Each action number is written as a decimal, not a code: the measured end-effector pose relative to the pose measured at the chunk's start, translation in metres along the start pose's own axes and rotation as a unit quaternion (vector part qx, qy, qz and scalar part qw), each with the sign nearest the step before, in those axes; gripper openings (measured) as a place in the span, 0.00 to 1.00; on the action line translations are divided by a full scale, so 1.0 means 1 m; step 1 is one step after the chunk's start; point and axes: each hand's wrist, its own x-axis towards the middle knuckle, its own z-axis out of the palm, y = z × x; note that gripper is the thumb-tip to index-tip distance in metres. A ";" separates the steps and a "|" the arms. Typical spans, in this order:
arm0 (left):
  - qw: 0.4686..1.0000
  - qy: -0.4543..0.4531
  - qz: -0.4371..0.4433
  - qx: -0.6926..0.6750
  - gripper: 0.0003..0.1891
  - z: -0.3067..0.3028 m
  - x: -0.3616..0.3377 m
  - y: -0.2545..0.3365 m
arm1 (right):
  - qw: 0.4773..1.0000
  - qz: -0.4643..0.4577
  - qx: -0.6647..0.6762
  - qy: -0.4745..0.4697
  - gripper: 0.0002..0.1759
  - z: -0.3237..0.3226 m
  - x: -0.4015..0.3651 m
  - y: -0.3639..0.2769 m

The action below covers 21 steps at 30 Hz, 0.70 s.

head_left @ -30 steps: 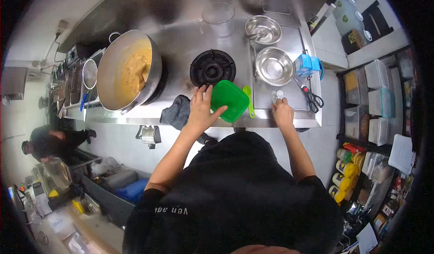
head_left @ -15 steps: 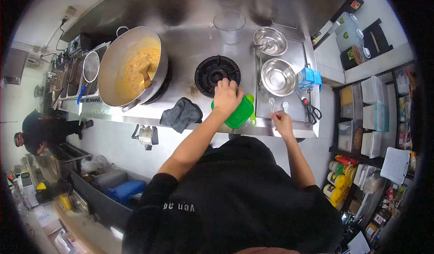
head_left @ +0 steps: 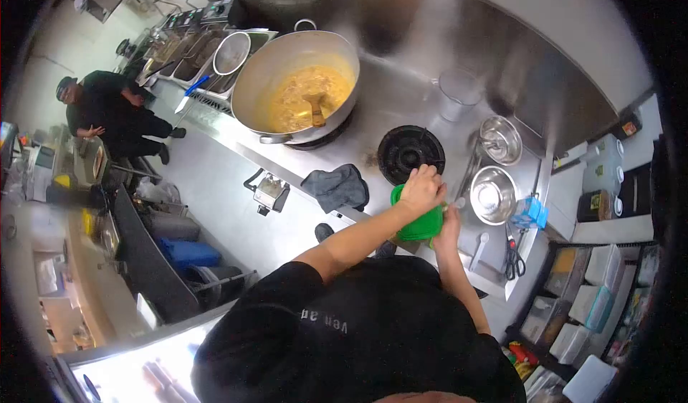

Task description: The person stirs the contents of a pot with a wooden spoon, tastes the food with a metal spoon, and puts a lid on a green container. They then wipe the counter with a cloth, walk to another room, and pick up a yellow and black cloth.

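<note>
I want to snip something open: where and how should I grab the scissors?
Probably by the black handle loops, right hand coming from the counter's near edge: the loops lie nearest that edge, while the blades point away, toward the blue box.

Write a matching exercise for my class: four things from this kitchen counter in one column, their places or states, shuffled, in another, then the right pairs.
Things
1. Dark grey cloth
2. Brown wooden paddle
3. Green plastic container
4. Black-handled scissors

Places or states
A. Beside the blue carton
B. Partly covered by the left hand
C. Crumpled near the counter's front edge
D. In the yellowish food inside the large round metal pan

Right pairs: 1-C, 2-D, 3-B, 4-A
</note>
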 end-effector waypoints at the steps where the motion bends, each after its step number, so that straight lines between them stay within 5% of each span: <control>1: 1.000 0.002 -0.004 0.003 0.11 -0.001 0.001 -0.002 | 1.000 0.012 0.024 0.010 0.14 0.002 -0.002 0.000; 8: 0.999 0.045 0.015 -0.003 0.10 -0.010 0.004 0.004 | 0.999 0.047 -0.004 0.004 0.11 -0.003 0.004 -0.017; 13: 0.995 0.053 -0.032 -0.073 0.11 -0.003 0.000 0.003 | 0.948 -0.023 -0.311 -0.063 0.11 0.003 -0.013 -0.092; 15: 0.995 0.058 -0.018 -0.076 0.13 0.000 0.000 0.005 | 0.837 0.032 -0.528 -0.138 0.12 0.009 -0.013 -0.117; 16: 0.995 0.076 -0.013 -0.065 0.14 0.000 0.002 0.004 | 0.842 0.028 -0.524 -0.128 0.12 0.012 -0.015 -0.124; 21: 0.997 0.054 -0.012 -0.062 0.15 -0.003 0.003 0.005 | 0.670 -0.047 -0.712 -0.206 0.14 0.037 -0.017 -0.134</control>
